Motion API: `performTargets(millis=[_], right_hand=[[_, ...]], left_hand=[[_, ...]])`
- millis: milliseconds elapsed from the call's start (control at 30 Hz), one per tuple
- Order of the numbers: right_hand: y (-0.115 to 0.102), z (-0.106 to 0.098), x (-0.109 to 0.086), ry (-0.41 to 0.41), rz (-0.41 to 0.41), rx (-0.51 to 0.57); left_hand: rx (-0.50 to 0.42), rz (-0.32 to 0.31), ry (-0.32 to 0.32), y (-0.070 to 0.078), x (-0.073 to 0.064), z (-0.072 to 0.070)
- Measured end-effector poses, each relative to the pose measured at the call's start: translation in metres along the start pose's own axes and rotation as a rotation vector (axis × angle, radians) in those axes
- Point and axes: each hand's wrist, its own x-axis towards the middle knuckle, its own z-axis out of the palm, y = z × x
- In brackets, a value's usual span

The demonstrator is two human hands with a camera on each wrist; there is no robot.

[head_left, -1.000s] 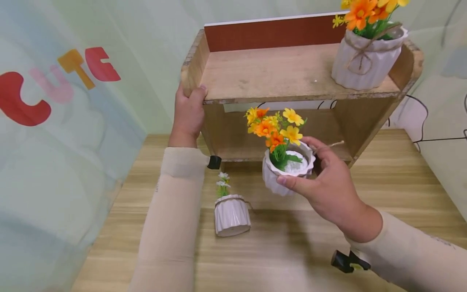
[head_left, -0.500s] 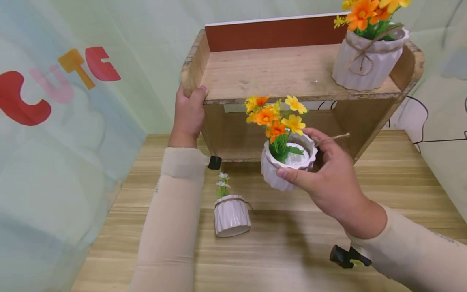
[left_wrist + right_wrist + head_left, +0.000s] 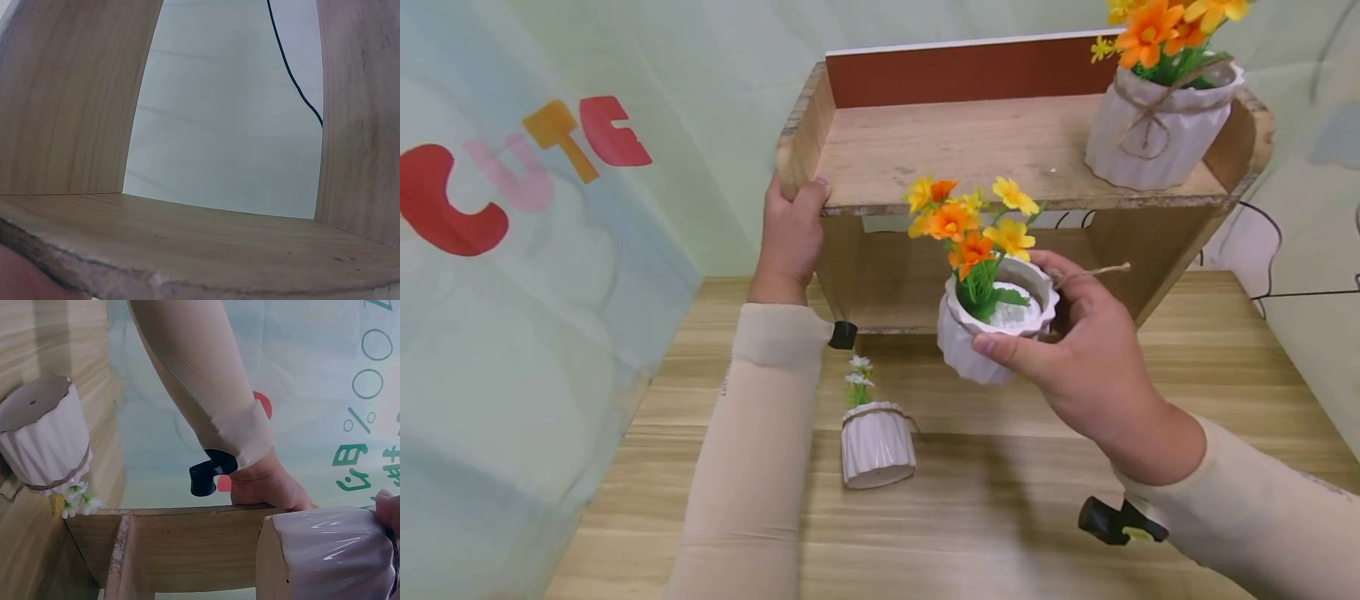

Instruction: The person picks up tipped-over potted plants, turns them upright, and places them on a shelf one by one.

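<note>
My left hand (image 3: 790, 237) grips the left side of a two-level wooden shelf (image 3: 955, 150), thumb over the upper board's front edge. In the right wrist view that hand (image 3: 265, 484) shows at the shelf's side. My right hand (image 3: 1093, 367) holds a white fluted flowerpot (image 3: 962, 346) by its rim and side, thumb in front. Orange and yellow artificial flowers (image 3: 970, 229) stand in this pot, and a twine end sticks out to the right. The pot is in the air before the shelf's lower opening. The right wrist view shows its side and base.
Another white flowerpot (image 3: 1150, 133) with orange flowers stands on the upper board's right end. A white pot (image 3: 877, 447) with small white flowers lies tipped over on the wood-patterned table (image 3: 940, 533). A printed backdrop (image 3: 625, 217) hangs behind and at left.
My right hand has raised the flowerpot, moving it slightly right and toward the shelf's upper board. My left hand keeps its grip on the shelf.
</note>
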Motion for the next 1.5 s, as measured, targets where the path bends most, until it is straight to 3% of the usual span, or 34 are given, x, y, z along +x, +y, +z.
performTargets(millis=[200,467,1500], right_hand=[[-0.006,-0.001,0.002,0.003,-0.007,0.01],[-0.012,-0.003,0.005,0.007,0.0,0.004],[-0.04,-0.007,0.028,0.025,-0.02,-0.052]], left_hand=[[0.02,-0.018,0.002,0.002,-0.001,0.001],[-0.01,0.031,0.0,0.001,-0.001,0.002],[0.008,0.017,0.005,0.0,0.0,0.002]])
